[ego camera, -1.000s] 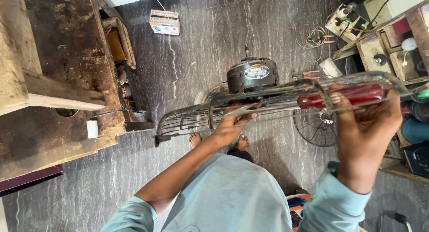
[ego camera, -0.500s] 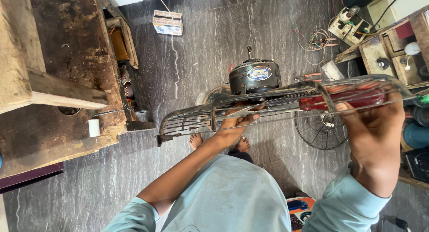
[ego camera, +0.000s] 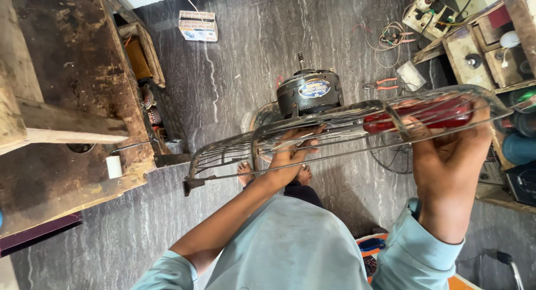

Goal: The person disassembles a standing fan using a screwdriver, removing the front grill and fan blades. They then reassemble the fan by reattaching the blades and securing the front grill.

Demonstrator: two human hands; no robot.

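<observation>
above the floor: wire fan guard (ego camera: 335, 125) held edge-on, over the fan motor (ego camera: 309, 92)
left hand (ego camera: 292, 150): fingers curled on guard wires
right hand (ego camera: 446, 150): gripping red-handled tool (ego camera: 416, 115) against guard
beside: wooden bench (ego camera: 67, 100)

Dull grey metal wire fan guard (ego camera: 268, 142), glossy red plastic screwdriver handle (ego camera: 430, 114), matt black metal motor (ego camera: 309, 93), rough stained wooden bench (ego camera: 72, 94) at left

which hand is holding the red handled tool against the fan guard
The right hand: its fingers wrap a red-handled tool at the wire fan guard. The left hand grips only the guard's wires, nearer the middle.
</observation>
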